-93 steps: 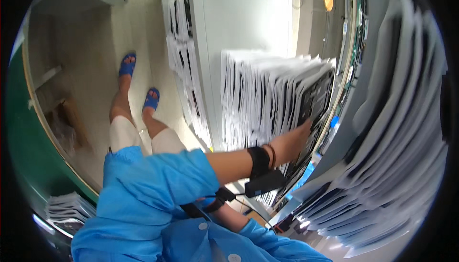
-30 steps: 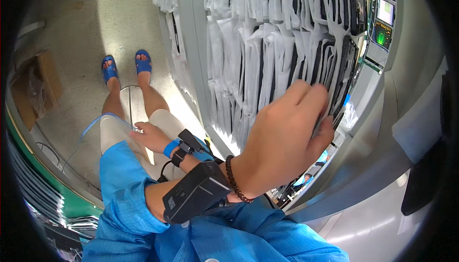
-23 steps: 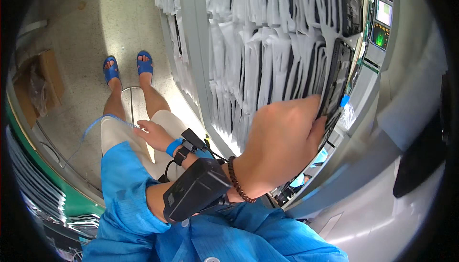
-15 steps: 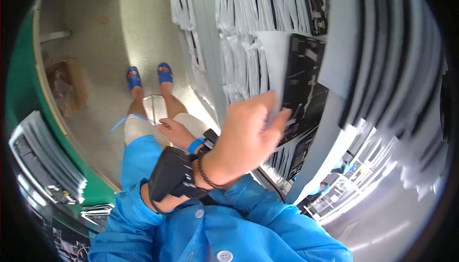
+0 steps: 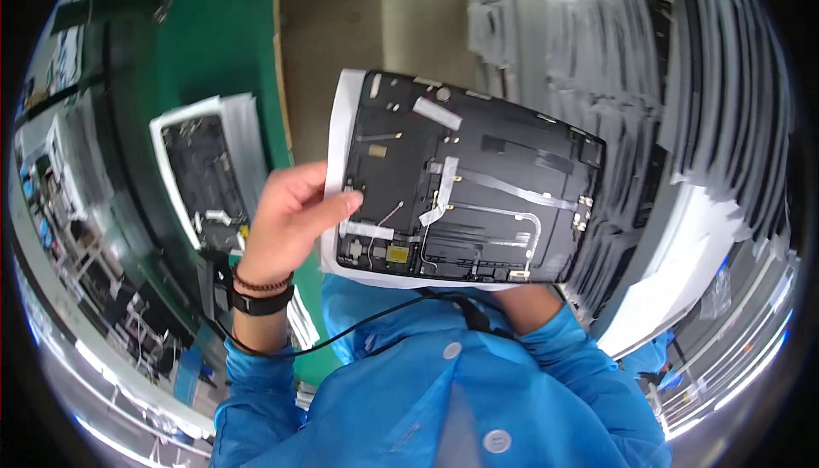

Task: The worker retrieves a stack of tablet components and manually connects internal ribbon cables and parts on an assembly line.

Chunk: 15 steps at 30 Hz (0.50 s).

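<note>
A black tablet back shell, its inner side up, lies tilted in front of my chest. Ribbon cables, pale tape strips and a yellow patch show on it. Behind the shell is a white sheet, sticking out along its left and lower edges. My left hand pinches both at the left edge, thumb on top and the other fingers behind. Only the wrist end of my right hand shows, below the shell's lower right edge; its fingers are hidden behind it.
At left, a similar shell tops a stack of white sheets on a green tabletop. Along the right stand tall rows of sheet-wrapped panels on a white rack. A black cable runs from my left wrist across my blue jacket.
My left hand, which was reaching right to the rack of panels, is now further left and grips a shell with its sheet. My right hand has moved from my lap to behind the shell.
</note>
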Motion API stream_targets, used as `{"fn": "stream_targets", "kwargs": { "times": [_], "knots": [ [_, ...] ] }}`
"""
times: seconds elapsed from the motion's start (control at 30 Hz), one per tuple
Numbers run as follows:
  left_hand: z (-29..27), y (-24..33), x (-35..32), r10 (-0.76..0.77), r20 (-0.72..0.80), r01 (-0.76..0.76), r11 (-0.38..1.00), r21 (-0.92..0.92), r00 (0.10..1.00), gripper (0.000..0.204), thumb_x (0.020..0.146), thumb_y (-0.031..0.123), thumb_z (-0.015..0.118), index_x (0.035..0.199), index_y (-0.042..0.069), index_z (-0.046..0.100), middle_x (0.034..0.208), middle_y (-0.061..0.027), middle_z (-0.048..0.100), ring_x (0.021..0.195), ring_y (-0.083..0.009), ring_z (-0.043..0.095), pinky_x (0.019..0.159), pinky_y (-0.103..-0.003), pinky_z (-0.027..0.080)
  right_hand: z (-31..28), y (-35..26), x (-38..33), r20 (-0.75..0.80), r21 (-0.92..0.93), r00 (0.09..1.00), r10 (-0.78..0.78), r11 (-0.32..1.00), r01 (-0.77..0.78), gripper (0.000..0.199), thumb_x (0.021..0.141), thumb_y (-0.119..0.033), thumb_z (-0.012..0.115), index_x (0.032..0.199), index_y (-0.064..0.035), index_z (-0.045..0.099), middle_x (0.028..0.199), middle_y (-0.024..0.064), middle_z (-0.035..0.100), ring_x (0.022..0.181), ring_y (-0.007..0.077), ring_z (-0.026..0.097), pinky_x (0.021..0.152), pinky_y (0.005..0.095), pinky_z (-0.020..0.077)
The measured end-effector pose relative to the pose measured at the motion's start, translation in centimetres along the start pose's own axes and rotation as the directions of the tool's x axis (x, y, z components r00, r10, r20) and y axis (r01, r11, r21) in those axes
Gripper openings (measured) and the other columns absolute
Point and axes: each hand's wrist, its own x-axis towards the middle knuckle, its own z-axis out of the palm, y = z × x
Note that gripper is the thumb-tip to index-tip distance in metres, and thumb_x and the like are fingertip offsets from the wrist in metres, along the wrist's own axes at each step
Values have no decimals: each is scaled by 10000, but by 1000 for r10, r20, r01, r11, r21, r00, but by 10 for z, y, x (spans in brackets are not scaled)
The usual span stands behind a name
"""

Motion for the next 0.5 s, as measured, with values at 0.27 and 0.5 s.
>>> {"fn": "stream_targets", "kwargs": {
  "times": [0.27, 0.5],
  "knots": [
    [-29, 73, -18, -35, 100, 41, 997, -64, 994, 290, 915, 3, 691, 1193, -81, 678, 964, -41, 726, 824, -65, 639, 732, -216, 505, -32, -32, -28, -27, 100, 999, 33, 995, -30, 718, 988, -581, 550, 1384, 18, 556, 1332, 228, 631, 1206, 350, 625, 1032, 454, 497],
    [-24, 103, -39, 61, 237, -50, 997, -52, 970, 319, 922, 6, 690, 1227, -85, 665, 942, -23, 704, 787, -46, 605, 683, -198, 473, -50, -102, -64, -35, 542, 996, -83, 836, 89, 742, 984, -610, 535, 1389, 11, 556, 1345, 230, 624, 1218, 358, 619, 1043, 469, 493]
  ]
}}
